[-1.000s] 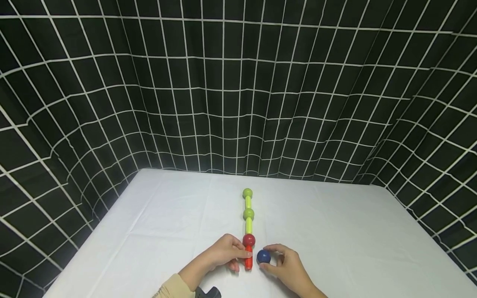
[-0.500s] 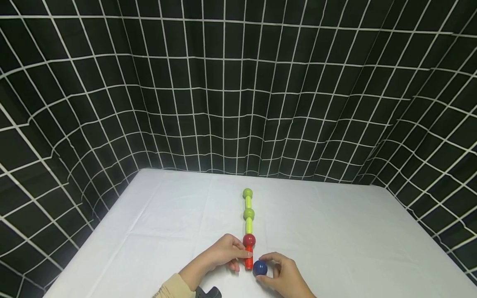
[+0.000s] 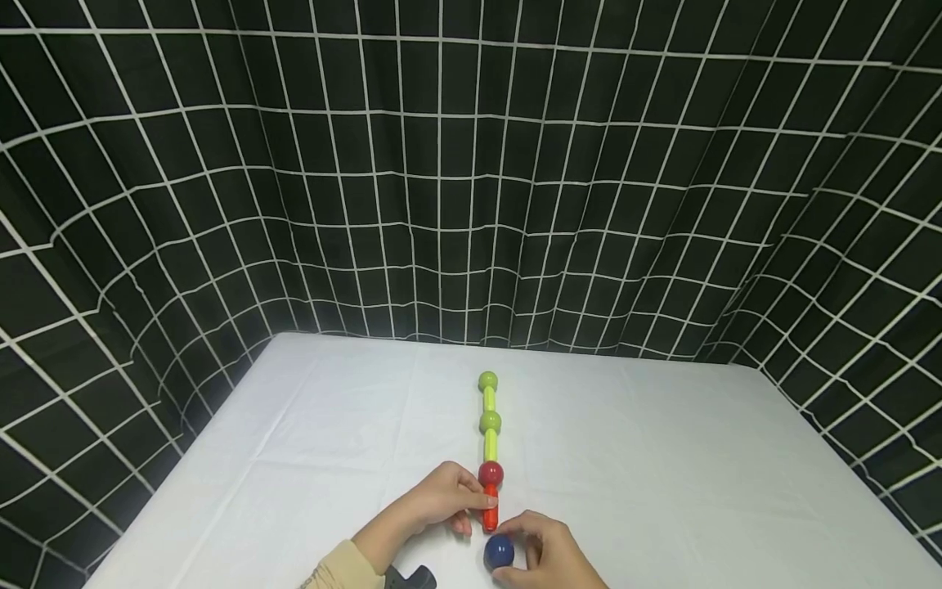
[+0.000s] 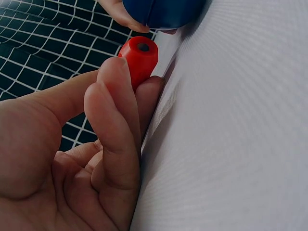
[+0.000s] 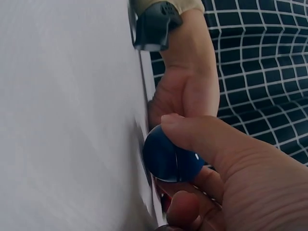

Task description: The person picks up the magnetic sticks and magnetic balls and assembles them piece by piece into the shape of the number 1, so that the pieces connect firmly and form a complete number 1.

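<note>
A straight chain of balls and rods lies on the white cloth, pointing away from me in the head view. From the far end come a green ball [image 3: 488, 381], a second green ball [image 3: 490, 422], a red ball [image 3: 491, 474] and a red rod [image 3: 490, 517], with yellow-green rods between the balls. My left hand [image 3: 447, 497] pinches the red rod from the left; the left wrist view shows a dark round spot in its near end. My right hand [image 3: 548, 550] holds a blue ball [image 3: 499, 551] between thumb and fingers, just below that end and apart from it.
The white-covered table [image 3: 648, 458] spreads out on both sides of the chain. A black curtain with a white grid [image 3: 456, 180] hangs around its back and sides. A dark device [image 5: 156, 26] sits at the left wrist.
My right hand has carried the blue ball left and toward me, from beside the red rod to below its near end. The left hand and the chain have stayed in place.
</note>
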`<action>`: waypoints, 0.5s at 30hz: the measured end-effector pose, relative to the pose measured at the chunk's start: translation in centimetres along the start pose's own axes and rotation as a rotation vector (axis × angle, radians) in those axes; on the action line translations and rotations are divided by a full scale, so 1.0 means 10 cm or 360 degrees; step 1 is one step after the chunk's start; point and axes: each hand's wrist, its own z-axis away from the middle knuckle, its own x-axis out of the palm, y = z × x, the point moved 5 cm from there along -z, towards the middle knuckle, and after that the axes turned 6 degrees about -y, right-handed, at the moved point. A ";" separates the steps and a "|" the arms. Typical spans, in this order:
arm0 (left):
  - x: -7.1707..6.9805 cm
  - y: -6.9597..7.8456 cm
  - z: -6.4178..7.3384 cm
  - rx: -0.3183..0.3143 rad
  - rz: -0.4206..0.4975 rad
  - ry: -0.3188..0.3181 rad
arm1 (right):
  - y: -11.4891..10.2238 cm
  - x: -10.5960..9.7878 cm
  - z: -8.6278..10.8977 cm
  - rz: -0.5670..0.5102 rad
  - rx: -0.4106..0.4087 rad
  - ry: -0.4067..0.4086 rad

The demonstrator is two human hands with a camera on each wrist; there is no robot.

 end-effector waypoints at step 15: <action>-0.01 -0.03 -0.01 0.0002 0.0009 -0.0015 | -0.09 0.07 -0.04 0.0073 -0.0122 -0.0022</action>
